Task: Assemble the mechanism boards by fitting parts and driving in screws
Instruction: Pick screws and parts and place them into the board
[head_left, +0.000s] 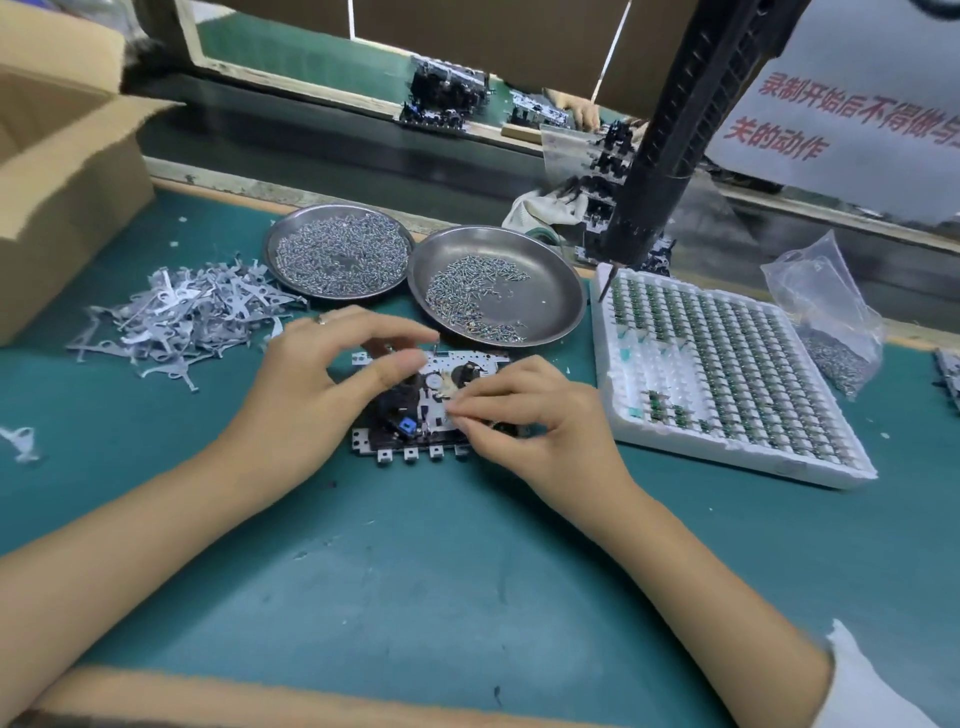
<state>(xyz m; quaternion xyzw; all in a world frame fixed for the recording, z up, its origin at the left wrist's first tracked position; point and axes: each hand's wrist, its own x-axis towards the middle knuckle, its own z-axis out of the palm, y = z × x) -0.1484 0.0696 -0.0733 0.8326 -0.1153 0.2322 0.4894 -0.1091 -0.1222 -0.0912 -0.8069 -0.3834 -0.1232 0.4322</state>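
- Metal and black plastic at the centre of the green mat (467, 597): the mechanism board (415, 410) lies flat, a row of small tabs along its near edge, a blue part near its lower middle.
- Left hand (322, 384) arches over the board's 9 o'clock side — fingers curved above the top edge, thumb stretched across the board; whether it pinches anything I cannot tell.
- Right hand (524, 421) sits at the board's 3 o'clock side, fingertips pinched together on a small part against the board's face — too small to name.
- At 12 o'clock, two round steel dishes: the left dish (280, 260) covered with screws, the right dish (561, 301) about half covered.
- At 10 o'clock, a heap of thin grey metal levers (182, 317); beyond it a cardboard box (67, 171).
- At 3 o'clock, a white foam tray (779, 457) with rows of small green parts, just beside the right dish.
- Above the tray's far corner hangs a black electric screwdriver (670, 130), tip down.
- A clear plastic bag (821, 306) lies beyond the tray.
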